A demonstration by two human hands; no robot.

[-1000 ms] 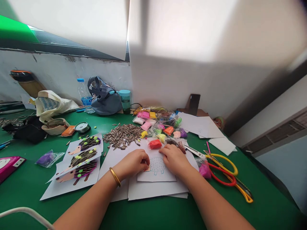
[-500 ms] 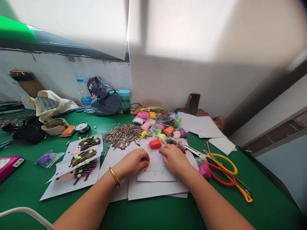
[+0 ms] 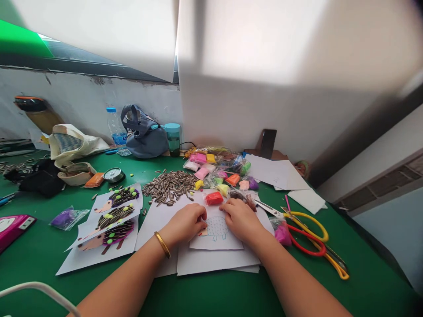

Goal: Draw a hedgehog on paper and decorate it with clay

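A small sheet of paper point(image 3: 216, 244) with a hedgehog drawn in blue outline lies on top of larger white sheets point(image 3: 198, 265). Pale clay with a bit of red fills the drawing's face point(image 3: 204, 232). My left hand point(image 3: 188, 223), with a gold bangle point(image 3: 162, 245) at its wrist, is curled at that face, thumb tip touching it; whatever is between the fingers is hidden. Across the sheet, my right hand point(image 3: 240, 219) lies on the paper's right side, fingers stretched and slightly bent, holding nothing visible. A red clay packet point(image 3: 214, 198) sits just beyond both hands.
Sunflower seeds point(image 3: 170, 187) are heaped behind the sheets, beside colourful clay packets point(image 3: 201, 171). Scissors point(image 3: 307, 226) lie at right. Finished seed hedgehogs point(image 3: 115, 237) are at left. A phone point(image 3: 268, 143), bag point(image 3: 145, 138) and cup point(image 3: 172, 138) stand at the back.
My left hand has shifted very slightly, its wrist a little to the right and lower, its thumb still at the face. My right hand stays in place.
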